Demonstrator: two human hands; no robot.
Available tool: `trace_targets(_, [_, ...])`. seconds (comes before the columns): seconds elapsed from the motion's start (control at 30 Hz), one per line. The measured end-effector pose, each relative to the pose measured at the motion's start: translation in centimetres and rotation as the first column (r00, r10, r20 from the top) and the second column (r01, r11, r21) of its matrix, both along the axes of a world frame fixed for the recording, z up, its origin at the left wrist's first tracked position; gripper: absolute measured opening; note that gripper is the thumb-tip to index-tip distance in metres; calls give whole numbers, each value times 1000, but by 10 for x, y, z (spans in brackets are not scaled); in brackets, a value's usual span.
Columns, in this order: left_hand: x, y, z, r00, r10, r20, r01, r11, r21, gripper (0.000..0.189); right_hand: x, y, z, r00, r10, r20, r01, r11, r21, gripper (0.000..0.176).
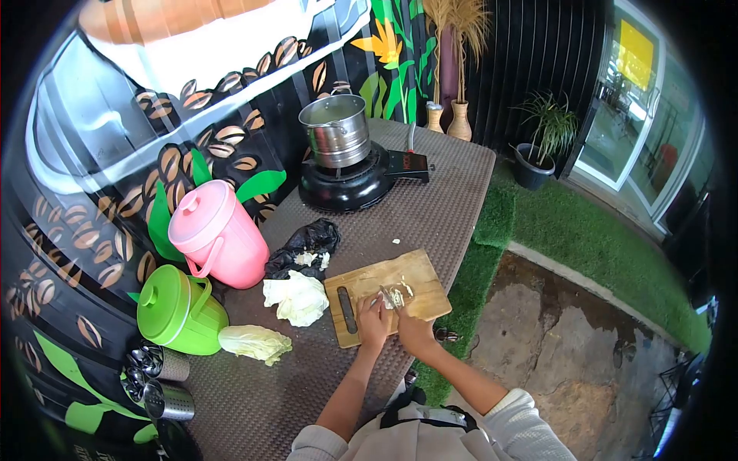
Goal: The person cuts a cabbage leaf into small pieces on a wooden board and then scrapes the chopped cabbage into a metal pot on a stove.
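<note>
The chopped pale pieces (407, 286) lay on the wooden cutting board (369, 281), just below and right of the middle of the frame, with a short shiny blade (387, 299) among them. The left hand (373, 321) reached over the board, its fingers drawn close together and pointing at the pieces by the blade; whether they pinched anything was too small to tell. The right hand (415, 330) was curled at the board's lower edge, just beside the pieces; its grip was hidden from view. The board's handle slot was on its left side.

Left of the board, on the brown textured counter (377, 223), sat a loose, pale head of cabbage (297, 298), with a crumpled black plastic bag (323, 233) just above it and a long napa cabbage (256, 343) below left. A small white scrap (396, 241) lay above the board.

Farther left stood a lidded pink jug (221, 238) and, below it, a lidded green jug (178, 315), with two metal utensil holders (169, 401) at the lower left. In the upper middle, a steel pot (336, 134) stood on a black portable stove (346, 190). A potted plant (534, 169) stood at the upper right, beyond the counter.
</note>
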State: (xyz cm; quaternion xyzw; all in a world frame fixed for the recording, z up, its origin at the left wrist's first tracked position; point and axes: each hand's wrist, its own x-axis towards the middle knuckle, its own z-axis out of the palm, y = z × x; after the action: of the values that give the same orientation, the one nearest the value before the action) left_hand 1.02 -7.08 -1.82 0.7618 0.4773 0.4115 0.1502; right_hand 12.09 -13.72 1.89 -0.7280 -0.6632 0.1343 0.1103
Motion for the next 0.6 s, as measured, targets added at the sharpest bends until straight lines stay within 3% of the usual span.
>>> trace_targets(0.07, [2,2,0,1000,-4,-2,4,1000,30,23,-13,-10,-5,993,-104,61,105,994,-13,24])
trace_targets(0.2, [1,1,4,999,-20,-34,22,998,53,23,-17,-5,-11,991,-111,69,103,988,118,20])
trace_targets(0.27, [2,-2,6,999,-32,-30,34,998,53,23,-9,8,-1,999,-44,-25,45,999,18,19])
trace_targets(0.4, [2,0,7,999,-14,-41,17,998,57,23,-12,-4,18,1000,-5,-13,6,998,64,18])
trace_targets(0.47, [2,0,3,1000,-15,-18,16,998,60,23,-23,-16,13,988,-108,113,104,994,37,18])
trace_targets(0.6, [3,3,3,999,-32,25,31,999,33,22,-27,-9,-20,982,-143,122,127,983,130,22])
